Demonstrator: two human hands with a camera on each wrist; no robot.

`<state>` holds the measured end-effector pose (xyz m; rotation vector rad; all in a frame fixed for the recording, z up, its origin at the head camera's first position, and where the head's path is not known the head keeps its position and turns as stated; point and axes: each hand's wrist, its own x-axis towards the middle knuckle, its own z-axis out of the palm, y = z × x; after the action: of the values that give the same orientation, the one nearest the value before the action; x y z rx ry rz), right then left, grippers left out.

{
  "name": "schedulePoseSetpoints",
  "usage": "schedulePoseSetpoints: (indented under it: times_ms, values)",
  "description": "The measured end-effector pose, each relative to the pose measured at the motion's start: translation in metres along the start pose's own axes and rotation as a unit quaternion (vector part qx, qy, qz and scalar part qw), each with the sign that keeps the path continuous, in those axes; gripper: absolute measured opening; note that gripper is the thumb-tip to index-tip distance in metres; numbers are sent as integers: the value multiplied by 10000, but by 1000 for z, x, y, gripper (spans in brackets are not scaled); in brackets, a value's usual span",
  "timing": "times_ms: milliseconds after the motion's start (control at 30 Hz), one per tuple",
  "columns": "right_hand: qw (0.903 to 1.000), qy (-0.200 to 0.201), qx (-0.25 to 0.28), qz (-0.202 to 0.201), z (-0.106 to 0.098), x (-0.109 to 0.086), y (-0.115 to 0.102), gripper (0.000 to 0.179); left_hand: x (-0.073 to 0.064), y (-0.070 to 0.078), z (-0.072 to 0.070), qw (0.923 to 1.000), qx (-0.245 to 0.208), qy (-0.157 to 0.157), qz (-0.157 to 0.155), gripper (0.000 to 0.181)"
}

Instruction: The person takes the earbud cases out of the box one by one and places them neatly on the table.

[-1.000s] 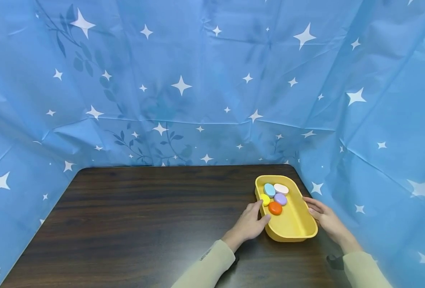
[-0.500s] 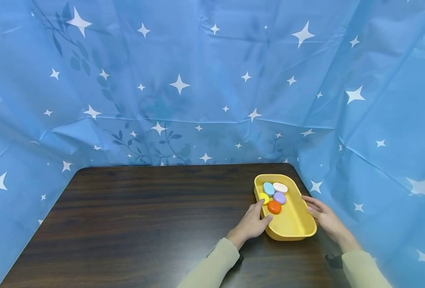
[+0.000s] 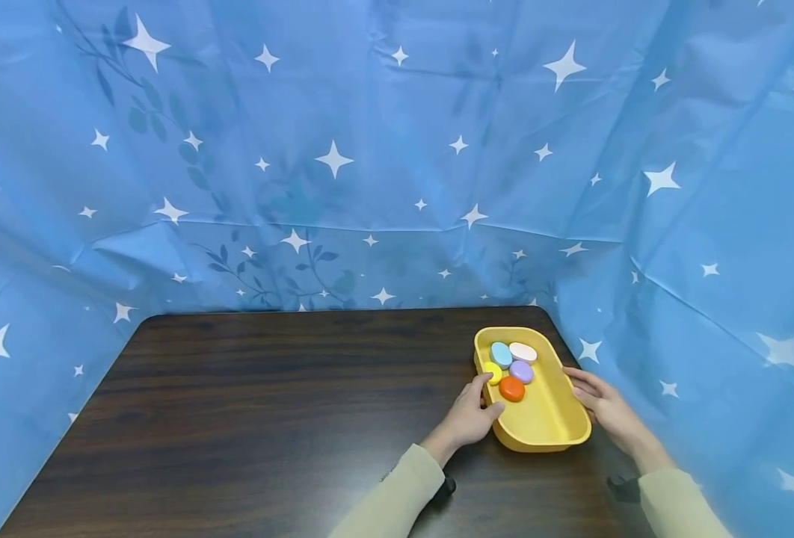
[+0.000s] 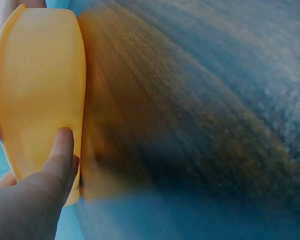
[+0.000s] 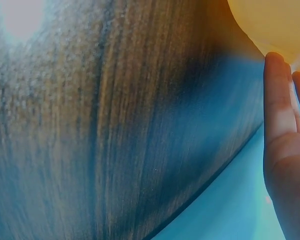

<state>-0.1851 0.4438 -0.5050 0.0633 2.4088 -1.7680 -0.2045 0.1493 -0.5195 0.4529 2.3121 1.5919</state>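
Observation:
A yellow plastic tub (image 3: 546,418) with rounded corners sits at the right side of the table. Inside, near its far left end, lie several smooth, pebble-shaped pieces: blue (image 3: 501,355), cream-white (image 3: 522,353), lilac (image 3: 521,372), yellow (image 3: 493,373) and orange-red (image 3: 511,388). My left hand (image 3: 466,420) is at the tub's left side, index finger and thumb right at the rim; in the left wrist view, extended fingers lie along the outer wall (image 4: 40,85). On the opposite side, my right hand (image 3: 608,411) touches the tub, its fingers fairly straight in the right wrist view.
The dark wood-grain table (image 3: 256,411) stretches far to the left. Blue cloth (image 3: 370,187) with white stars hangs behind it and along both sides. Its right edge runs close by my right hand. Black bands show under both sleeves (image 3: 397,493).
The head view shifts slightly. The tub, the pieces in it and both hands keep nearly the same places, with only a small movement of the left forearm to the right.

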Motion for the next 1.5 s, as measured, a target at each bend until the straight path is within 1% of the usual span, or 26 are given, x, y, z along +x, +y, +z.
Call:
schedulePoseSetpoints:
  times_ms: [167,300,433,700,900,1033,1100,1200,1267,1333,1400,1500]
  values:
    - [9999,-7,79,129,-1,0,0,58,-1,-1,0,9998,-198,22,13,54]
    - [9998,-12,75,174,0,1,0,59,0,1,-1,9996,-277,30,63,53]
    - [9998,-17,59,213,1,2,-1,60,-1,0,-2,9995,-321,37,50,53]
    - [9997,-72,156,197,5,2,-3,60,-1,-3,-7,9990,-436,86,-85,51]
    - [9994,-81,236,231,9,4,-6,59,-2,-1,-13,9983,-546,131,-160,50]
    - [9992,-72,237,311,14,3,-9,59,-4,-2,-17,9983,-530,125,-220,50]
    - [9993,-120,200,290,18,3,-9,60,-5,-4,-19,9984,-501,121,-226,50]
    - [9995,-85,206,232,23,6,-8,59,-6,-5,-24,9985,-482,132,-212,49]
    - [9996,-113,206,152,24,7,-8,60,-6,-5,-27,9984,-519,132,-192,49]
    - [9996,-47,246,146,25,9,-7,59,-6,-6,-29,9981,-571,125,-187,49]
    - [9996,-92,256,94,26,10,-7,60,-6,-8,-31,9978,-617,114,-192,49]
    - [9994,-88,304,130,29,11,-9,60,-6,-11,-35,9976,-648,135,-197,49]
